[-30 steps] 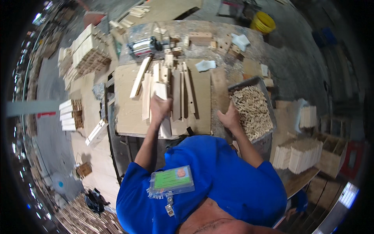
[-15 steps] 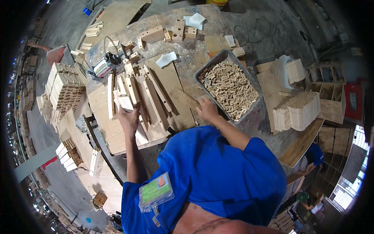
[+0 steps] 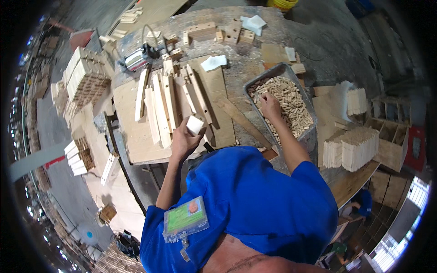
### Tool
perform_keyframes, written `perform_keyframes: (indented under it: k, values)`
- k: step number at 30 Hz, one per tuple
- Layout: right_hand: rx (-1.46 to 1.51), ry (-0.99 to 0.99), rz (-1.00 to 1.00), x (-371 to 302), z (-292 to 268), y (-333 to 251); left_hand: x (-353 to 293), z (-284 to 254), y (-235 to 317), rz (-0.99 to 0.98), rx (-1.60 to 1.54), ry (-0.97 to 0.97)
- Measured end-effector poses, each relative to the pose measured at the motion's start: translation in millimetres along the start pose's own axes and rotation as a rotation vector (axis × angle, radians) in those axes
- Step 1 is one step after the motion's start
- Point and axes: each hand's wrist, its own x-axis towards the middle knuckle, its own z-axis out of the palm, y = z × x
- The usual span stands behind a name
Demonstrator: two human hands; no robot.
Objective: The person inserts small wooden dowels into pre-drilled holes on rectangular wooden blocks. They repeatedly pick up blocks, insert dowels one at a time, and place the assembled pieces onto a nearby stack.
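Observation:
My left hand (image 3: pixel 183 140) is closed around a pale block-like piece (image 3: pixel 195 125), its squarish light end facing up; the rest is hidden by the fingers. Several wooden strips with drilled holes (image 3: pixel 169 102) lie just beyond that hand on a flat board. My right hand (image 3: pixel 271 108) reaches into a grey tray (image 3: pixel 311 129) of short wooden dowels (image 3: pixel 291 102). Its fingers are drawn together among them, and whatever is between the fingertips is too small to make out. A flat wooden stick (image 3: pixel 244 121) lies between the strips and the tray.
A power tool (image 3: pixel 139 59) stands at the table's far left, near small drilled blocks (image 3: pixel 201 30) and white sheets (image 3: pixel 214 63). Stacked wooden pieces rise at the left (image 3: pixel 86 75) and the right (image 3: pixel 353 148). A yellow bucket (image 3: pixel 283 4) is at the back.
My right hand has left the wooden stick and moved up into the dowel tray. My left hand has shifted right, away from over the strips, with the pale piece. The view has shifted slightly.

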Motion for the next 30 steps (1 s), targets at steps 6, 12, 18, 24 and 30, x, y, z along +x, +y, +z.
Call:
perform_keyframes:
  k: [6,12,18,24,30]
  values:
    - [0.504,-0.079,-0.627,-61.2,-29.6,-132.1,-2.8,7.6,-5.5,0.182,0.042,-0.065]
    - [0.507,-0.102,-0.769,-83.5,-24.3,-160.0,-6.6,-2.7,11.8,0.255,0.141,-0.171]
    - [0.429,-0.112,-0.838,-92.1,-28.3,-155.9,-14.2,-1.0,9.4,0.299,0.272,-0.188]
    - [0.46,-0.098,-0.775,-99.7,-26.0,-154.5,-13.9,-1.2,14.3,0.34,0.329,-0.164]
    - [0.519,-0.127,-0.625,-108.6,-16.7,-154.1,-18.7,6.1,10.5,0.344,0.365,-0.098]
